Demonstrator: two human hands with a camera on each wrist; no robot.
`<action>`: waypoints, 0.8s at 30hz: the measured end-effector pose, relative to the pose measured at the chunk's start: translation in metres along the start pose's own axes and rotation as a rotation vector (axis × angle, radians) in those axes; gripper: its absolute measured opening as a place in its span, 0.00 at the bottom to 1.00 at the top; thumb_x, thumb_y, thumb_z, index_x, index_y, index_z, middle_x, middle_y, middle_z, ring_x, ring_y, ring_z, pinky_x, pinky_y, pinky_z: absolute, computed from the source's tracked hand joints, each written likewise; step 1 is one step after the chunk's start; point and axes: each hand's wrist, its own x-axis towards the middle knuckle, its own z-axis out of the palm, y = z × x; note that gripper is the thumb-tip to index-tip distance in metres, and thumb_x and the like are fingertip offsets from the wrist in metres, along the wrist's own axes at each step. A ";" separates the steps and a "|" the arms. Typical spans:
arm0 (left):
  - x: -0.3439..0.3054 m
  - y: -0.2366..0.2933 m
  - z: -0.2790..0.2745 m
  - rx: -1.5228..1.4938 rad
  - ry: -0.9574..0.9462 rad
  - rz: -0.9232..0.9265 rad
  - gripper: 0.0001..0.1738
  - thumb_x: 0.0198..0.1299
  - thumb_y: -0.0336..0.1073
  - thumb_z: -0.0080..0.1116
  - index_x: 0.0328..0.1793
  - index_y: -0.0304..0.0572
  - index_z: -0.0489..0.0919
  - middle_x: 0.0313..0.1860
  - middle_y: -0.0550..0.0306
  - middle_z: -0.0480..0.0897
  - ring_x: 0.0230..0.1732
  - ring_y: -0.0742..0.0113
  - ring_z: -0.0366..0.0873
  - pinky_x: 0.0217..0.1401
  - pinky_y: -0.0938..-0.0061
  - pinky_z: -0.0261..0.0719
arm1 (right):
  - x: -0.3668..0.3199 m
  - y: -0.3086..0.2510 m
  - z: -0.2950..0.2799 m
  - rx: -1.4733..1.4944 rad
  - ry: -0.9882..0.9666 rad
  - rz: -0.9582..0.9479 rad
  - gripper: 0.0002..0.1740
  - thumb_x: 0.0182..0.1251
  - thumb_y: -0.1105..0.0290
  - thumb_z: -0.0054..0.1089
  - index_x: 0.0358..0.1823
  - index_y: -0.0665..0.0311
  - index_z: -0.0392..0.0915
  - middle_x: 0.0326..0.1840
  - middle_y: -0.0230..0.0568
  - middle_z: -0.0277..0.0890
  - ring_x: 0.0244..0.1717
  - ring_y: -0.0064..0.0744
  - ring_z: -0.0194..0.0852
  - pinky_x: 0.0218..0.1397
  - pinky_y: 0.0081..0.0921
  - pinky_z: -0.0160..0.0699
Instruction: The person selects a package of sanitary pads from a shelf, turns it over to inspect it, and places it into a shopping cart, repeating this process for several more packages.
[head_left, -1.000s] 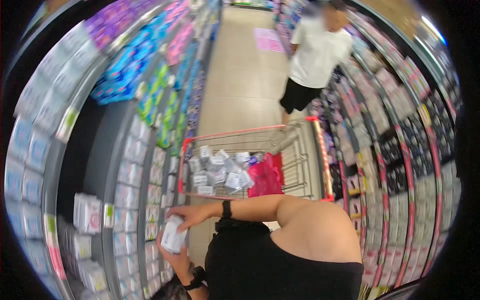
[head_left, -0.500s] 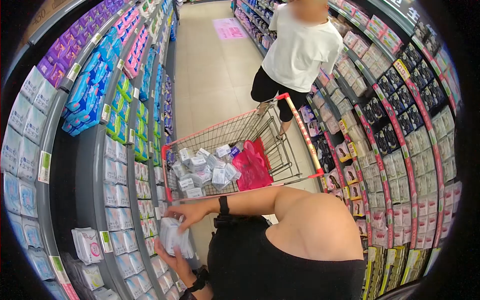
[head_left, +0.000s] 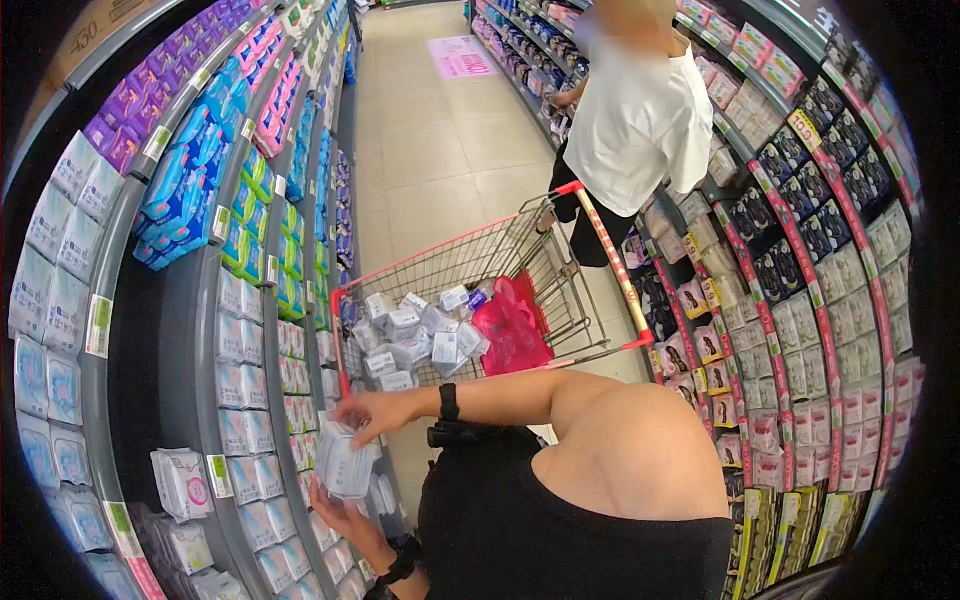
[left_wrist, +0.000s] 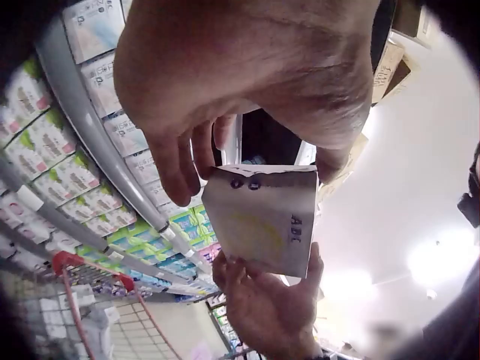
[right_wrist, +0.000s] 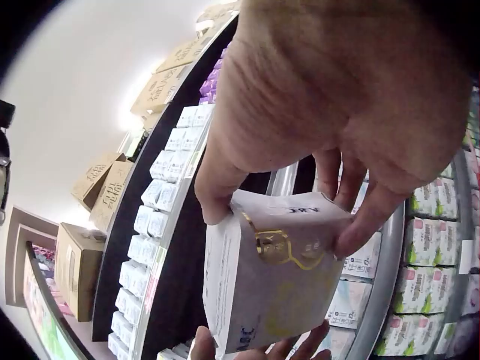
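Note:
Both hands hold a white pack (head_left: 346, 468) beside the left shelves, low in the head view. My right hand (head_left: 382, 412) grips its upper end, and my left hand (head_left: 348, 520) holds it from below. In the left wrist view, the thumb and fingers of my left hand (left_wrist: 247, 75) lie at opposite sides of the pack (left_wrist: 251, 217), which bears the letters ABC. The right wrist view has my right hand (right_wrist: 337, 97) pinching the pack (right_wrist: 281, 281) between thumb and fingers, with the left fingertips at its lower edge.
A wire shopping cart (head_left: 440, 256) stands ahead, holding several white packs (head_left: 403, 318) and a red bag (head_left: 512, 325). Beyond it a person in a white shirt (head_left: 635, 125) stands by the right shelves (head_left: 745, 300). Stocked shelves (head_left: 190, 330) line the left side.
The person in the white shirt has turned and now has an arm out toward the right shelves. Both hands keep hold of the pack, which has tilted slightly. The cart appears further left than at first.

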 end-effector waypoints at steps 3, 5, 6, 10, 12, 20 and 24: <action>-0.001 0.008 -0.003 0.106 0.031 -0.027 0.49 0.64 0.57 0.67 0.80 0.36 0.58 0.80 0.41 0.61 0.80 0.49 0.59 0.81 0.55 0.58 | 0.004 -0.001 0.002 -0.039 0.008 -0.016 0.36 0.61 0.60 0.77 0.66 0.68 0.71 0.57 0.39 0.77 0.57 0.30 0.74 0.61 0.33 0.75; -0.002 0.008 -0.004 0.093 0.045 -0.010 0.44 0.64 0.49 0.66 0.79 0.35 0.59 0.78 0.42 0.63 0.79 0.48 0.59 0.81 0.54 0.55 | 0.007 0.000 0.003 -0.054 0.004 -0.024 0.36 0.61 0.60 0.76 0.66 0.69 0.71 0.57 0.38 0.77 0.56 0.30 0.75 0.61 0.33 0.75; -0.002 0.009 -0.004 0.087 0.054 -0.002 0.42 0.64 0.46 0.65 0.78 0.34 0.60 0.77 0.42 0.64 0.79 0.48 0.59 0.82 0.54 0.53 | 0.008 -0.001 0.003 -0.055 -0.008 -0.028 0.36 0.61 0.60 0.76 0.66 0.69 0.71 0.57 0.38 0.78 0.56 0.30 0.75 0.60 0.34 0.76; -0.003 0.017 -0.001 -0.093 0.046 -0.067 0.43 0.63 0.39 0.67 0.79 0.37 0.58 0.75 0.39 0.65 0.76 0.48 0.64 0.79 0.55 0.61 | 0.007 -0.004 0.007 -0.094 -0.052 -0.022 0.36 0.62 0.60 0.76 0.67 0.70 0.72 0.57 0.40 0.78 0.56 0.31 0.75 0.59 0.35 0.78; -0.002 0.020 0.002 -0.121 0.051 -0.067 0.44 0.62 0.36 0.67 0.80 0.38 0.57 0.74 0.37 0.66 0.74 0.47 0.67 0.77 0.56 0.64 | 0.006 -0.005 0.011 -0.072 -0.069 -0.030 0.37 0.62 0.61 0.76 0.68 0.69 0.72 0.58 0.40 0.79 0.57 0.31 0.76 0.60 0.35 0.78; -0.001 0.017 -0.003 -0.141 0.021 -0.146 0.44 0.61 0.32 0.68 0.80 0.41 0.57 0.72 0.38 0.69 0.73 0.47 0.69 0.75 0.57 0.67 | 0.004 -0.004 0.010 -0.055 -0.133 -0.010 0.40 0.60 0.61 0.78 0.70 0.71 0.70 0.62 0.43 0.78 0.62 0.33 0.75 0.65 0.35 0.80; 0.000 0.020 0.004 -0.159 0.025 -0.163 0.43 0.61 0.30 0.68 0.79 0.40 0.57 0.73 0.38 0.69 0.73 0.48 0.69 0.75 0.57 0.67 | 0.004 -0.006 0.005 -0.098 -0.146 -0.016 0.42 0.59 0.60 0.79 0.71 0.70 0.70 0.63 0.44 0.78 0.63 0.33 0.75 0.64 0.35 0.82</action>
